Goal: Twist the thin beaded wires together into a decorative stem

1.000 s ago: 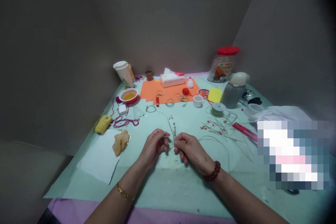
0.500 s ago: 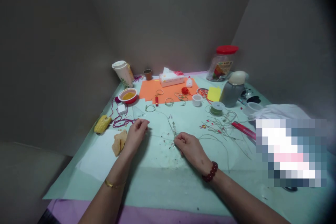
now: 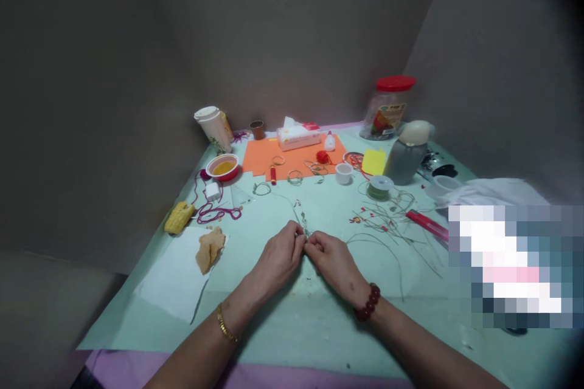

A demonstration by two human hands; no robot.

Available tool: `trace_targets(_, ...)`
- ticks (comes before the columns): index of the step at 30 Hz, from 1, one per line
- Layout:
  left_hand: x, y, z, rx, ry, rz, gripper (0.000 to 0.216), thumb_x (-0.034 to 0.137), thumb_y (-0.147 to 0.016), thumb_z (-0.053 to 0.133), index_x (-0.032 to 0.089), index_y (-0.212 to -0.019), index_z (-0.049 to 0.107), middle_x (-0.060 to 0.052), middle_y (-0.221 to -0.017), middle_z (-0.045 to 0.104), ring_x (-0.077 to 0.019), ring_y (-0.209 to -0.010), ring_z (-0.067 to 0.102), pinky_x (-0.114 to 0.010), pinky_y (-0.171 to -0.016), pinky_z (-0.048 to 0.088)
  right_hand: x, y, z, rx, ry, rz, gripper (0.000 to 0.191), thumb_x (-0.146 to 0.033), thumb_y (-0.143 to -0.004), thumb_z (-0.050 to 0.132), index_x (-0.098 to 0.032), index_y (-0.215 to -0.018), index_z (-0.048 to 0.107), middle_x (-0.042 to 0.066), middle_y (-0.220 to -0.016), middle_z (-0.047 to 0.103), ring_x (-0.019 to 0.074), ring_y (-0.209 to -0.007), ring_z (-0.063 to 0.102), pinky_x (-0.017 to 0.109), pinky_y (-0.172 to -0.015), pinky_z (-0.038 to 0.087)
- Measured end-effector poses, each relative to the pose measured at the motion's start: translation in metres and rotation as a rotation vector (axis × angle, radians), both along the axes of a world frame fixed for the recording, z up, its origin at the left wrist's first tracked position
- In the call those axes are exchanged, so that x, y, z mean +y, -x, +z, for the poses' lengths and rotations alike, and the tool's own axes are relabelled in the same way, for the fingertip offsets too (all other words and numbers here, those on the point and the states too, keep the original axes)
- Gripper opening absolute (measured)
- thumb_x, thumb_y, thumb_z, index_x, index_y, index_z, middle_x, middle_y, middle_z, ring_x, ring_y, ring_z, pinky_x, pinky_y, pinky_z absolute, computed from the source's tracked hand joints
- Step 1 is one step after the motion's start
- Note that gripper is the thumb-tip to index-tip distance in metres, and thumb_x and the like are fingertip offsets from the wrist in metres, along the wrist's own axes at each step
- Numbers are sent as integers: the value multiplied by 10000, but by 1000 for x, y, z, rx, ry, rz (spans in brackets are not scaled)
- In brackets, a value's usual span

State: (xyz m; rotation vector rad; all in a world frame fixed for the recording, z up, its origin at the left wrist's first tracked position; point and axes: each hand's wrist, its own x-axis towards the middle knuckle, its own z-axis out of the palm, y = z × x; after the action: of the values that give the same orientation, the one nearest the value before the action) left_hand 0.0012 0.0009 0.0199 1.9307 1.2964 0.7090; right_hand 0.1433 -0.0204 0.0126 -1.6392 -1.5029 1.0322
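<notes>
1. In the head view, two bare hands work near the middle of a table covered with a pale green sheet, a bit closer to its near edge than to its far edge.
2. The right hand has its thumb and first finger pressed together. They seem to have hold of a thin green cord.
3. The left hand has its thumb and first finger drawn close, just beside the right fingertips. I cannot tell if they grip the cord too.
4. The cord is at the fingertips, in the middle of the table. Its long way runs from the hands toward the far edge, and its far end bends to the left edge. Tiny bits, too small to name, lie beside it.
5. The step in hand looks like close fingertip work on the cord. I think the next move calls for small, gentle pinches, with the right hand steady.
6. Past the cord, a small green loop lies near the orange paper by the far edge. Toward the right edge are a spool of green thread and loose cord pieces.
</notes>
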Motion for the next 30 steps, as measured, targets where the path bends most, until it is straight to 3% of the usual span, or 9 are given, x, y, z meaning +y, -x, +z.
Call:
trace_targets(6,20,13,-1,-12,159,-106,193,368,-809,556,177,-810,578,51,-592,464,-108,-570,371,-217,-542,271,0,-1,1,-45,-19,-6,209,-286,-788,469,-206,-595,473,-23,-541,495,137,-546,439,236,-518,305)
trace_targets(13,39,17,-9,-17,125,-141,213,346,-794,559,162,-799,666,47,-552,456,-95,-541,354,-213,-521,258,-3,0,-4,-124,-62,-1,203,-254,-823,415,-213,-628,454,-7,-571,526,147,-555,460,241,-527,288)
trace_targets(20,39,18,-11,78,-10,-194,254,268,-860,464,202,-914,703,-3,-742,672,-133,-670,555,-222,-645,365,-4,2,-8,-165,-78,18,208,-212,-834,365,-205,-811,571,12,-629,596,162,-558,504,253,-556,326)
trace_targets(30,32,10,-9,295,-83,-43,237,256,-892,430,213,-860,661,-15,-747,681,-155,-687,594,-240,-630,358,-5,2,-11,-166,-103,4,197,-229,-857,362,-209,-762,533,-3,-625,584,153,-582,514,245,-576,314)
